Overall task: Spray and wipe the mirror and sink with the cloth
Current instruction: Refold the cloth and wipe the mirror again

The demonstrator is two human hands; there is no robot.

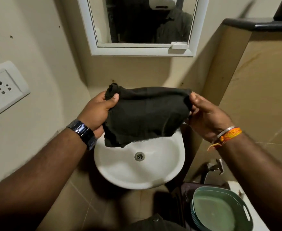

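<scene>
A black cloth is stretched between both hands above the back of the white sink. My left hand pinches its left corner with the thumb on top. My right hand grips its right edge. The cloth hangs down and hides the tap and the rear rim of the sink. The drain shows in the bowl. A white-framed mirror hangs on the wall above. No spray bottle is in view.
A white socket plate is on the left wall. A green plastic basin sits at lower right, beside a metal wall tap. A tan partition with a dark ledge closes off the right side.
</scene>
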